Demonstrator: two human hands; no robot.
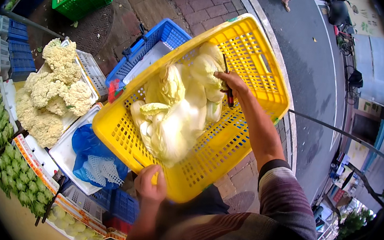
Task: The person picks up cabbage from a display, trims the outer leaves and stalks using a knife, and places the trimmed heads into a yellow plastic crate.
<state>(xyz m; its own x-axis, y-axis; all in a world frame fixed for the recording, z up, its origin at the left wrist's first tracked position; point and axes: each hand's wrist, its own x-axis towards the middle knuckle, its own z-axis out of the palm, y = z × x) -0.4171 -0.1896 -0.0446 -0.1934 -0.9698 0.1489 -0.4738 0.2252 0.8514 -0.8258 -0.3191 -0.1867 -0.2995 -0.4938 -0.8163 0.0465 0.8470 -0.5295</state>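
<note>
A large yellow plastic crate (187,166) is tilted in front of me, with several pale napa cabbages (177,125) gathered in its middle and left part. My left hand (151,183) is closed around the near rim of the crate. Inside the crate, my right hand (233,83) holds a knife (230,97) with a dark and red handle, its thin dark blade angled up past the fingers. The fingers of that hand are beside a cabbage head (206,65) at the back of the pile; whether they touch it, I cannot tell.
Cauliflower heads (52,89) are heaped on white foam boxes at left. A foam tray (68,146) holds a blue plastic bag (89,144) and white netting. Beyond stand a blue crate (150,46) and a green crate (82,1) of leaves. A road (308,62) runs along the right.
</note>
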